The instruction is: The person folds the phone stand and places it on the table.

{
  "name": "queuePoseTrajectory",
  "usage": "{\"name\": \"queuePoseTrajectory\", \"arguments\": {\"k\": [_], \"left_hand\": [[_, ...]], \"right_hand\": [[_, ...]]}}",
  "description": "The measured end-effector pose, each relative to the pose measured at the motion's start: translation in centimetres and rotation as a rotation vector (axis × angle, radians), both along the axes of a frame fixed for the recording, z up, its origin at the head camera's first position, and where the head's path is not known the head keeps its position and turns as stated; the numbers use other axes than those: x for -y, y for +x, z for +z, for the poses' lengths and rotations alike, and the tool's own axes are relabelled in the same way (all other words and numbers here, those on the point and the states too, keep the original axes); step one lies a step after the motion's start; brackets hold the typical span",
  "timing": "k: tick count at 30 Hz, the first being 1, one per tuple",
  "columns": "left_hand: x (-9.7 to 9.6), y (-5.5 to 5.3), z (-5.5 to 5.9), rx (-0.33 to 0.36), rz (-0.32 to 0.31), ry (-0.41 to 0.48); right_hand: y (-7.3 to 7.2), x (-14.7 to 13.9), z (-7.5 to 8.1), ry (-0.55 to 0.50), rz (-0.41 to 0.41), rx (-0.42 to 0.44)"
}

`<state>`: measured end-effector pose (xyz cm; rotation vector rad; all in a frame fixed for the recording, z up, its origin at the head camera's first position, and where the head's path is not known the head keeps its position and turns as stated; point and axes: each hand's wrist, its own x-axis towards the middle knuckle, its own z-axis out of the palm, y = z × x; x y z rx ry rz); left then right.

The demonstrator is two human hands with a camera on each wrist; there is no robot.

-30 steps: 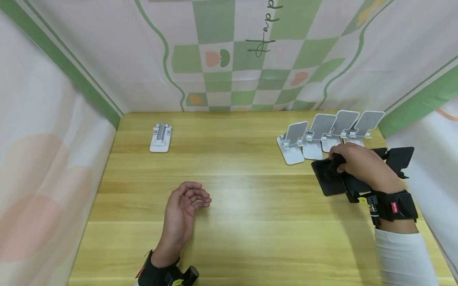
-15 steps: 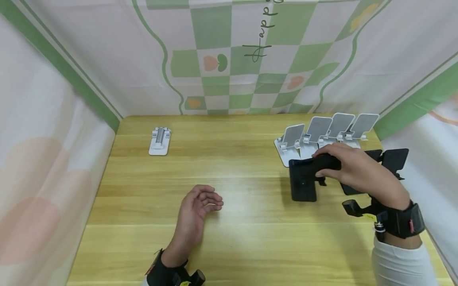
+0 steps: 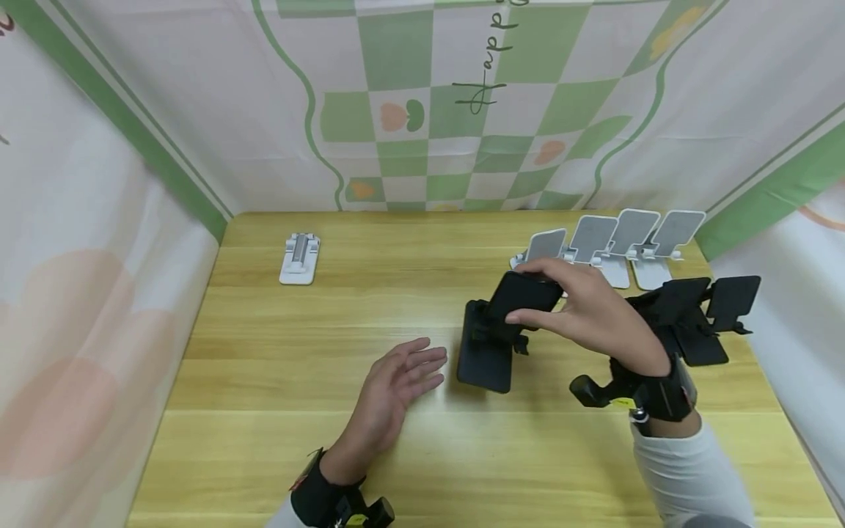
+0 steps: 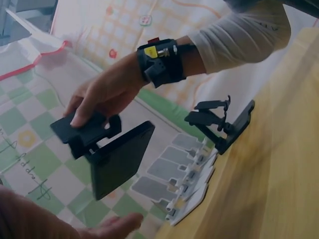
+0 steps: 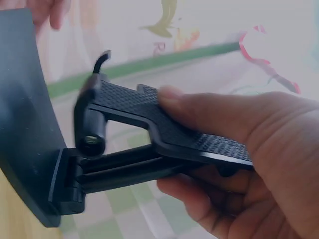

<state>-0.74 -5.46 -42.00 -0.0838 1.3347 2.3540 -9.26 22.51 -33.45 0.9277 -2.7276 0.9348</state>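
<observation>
A black phone stand (image 3: 485,359) is held above the table by my right hand (image 3: 581,312), which pinches its upper plate between thumb and fingers. In the right wrist view the thumb presses on the textured face of that plate (image 5: 124,97), while the hinged arm leads to the flat base (image 5: 25,119). My left hand (image 3: 399,389) is just left of the stand's base, fingers extended and holding nothing. The left wrist view shows the stand's base (image 4: 122,162) tilted and apart from the left fingers.
Several white phone stands (image 3: 594,238) stand unfolded in a row at the back right. Other black stands (image 3: 700,345) are in front of them, near the right edge. One folded white stand (image 3: 299,260) lies at the back left of the wooden table (image 3: 370,293).
My right hand has lifted the black phone stand from beside the other black ones and carried it left. My left hand has moved right towards it, its fingers straightening.
</observation>
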Motion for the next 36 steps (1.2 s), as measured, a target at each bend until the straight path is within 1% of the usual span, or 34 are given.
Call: {"name": "queuePoseTrajectory", "arguments": {"k": [4,7,9,14,18,23,27,31,36], "left_hand": [[-0.6,-0.1,0.1,0.023,-0.088,0.029],[-1.0,-0.1,0.1,0.015,-0.114,0.059],[-1.1,-0.2,0.0,0.007,-0.114,0.08],[-1.3,-0.3,-0.1,-0.01,-0.105,0.057],[-1.3,-0.4,-0.2,0.0,-0.097,0.013],[-1.2,-0.4,-0.4,0.022,-0.079,-0.052],[-1.2,-0.4,-0.5,0.02,-0.059,-0.082],[-1.3,-0.5,-0.5,0.023,-0.054,-0.102],[-1.2,-0.7,-0.6,0.02,-0.045,-0.143]], "right_hand": [[-0.3,1.5,-0.4,-0.055,0.013,0.012],[-0.5,2.4,-0.7,-0.086,0.004,0.037],[-0.6,3.0,-0.9,-0.102,-0.002,0.042],[-0.7,4.1,-1.1,-0.154,-0.029,0.074],[-0.5,4.8,-1.1,-0.197,0.006,0.09],[-0.3,5.5,-1.4,-0.226,0.037,0.058],[-0.2,5.7,-1.6,-0.238,0.032,0.053],[-0.2,5.7,-1.7,-0.234,0.024,0.042],[-0.1,5.6,-1.7,-0.249,0.044,0.033]]}}
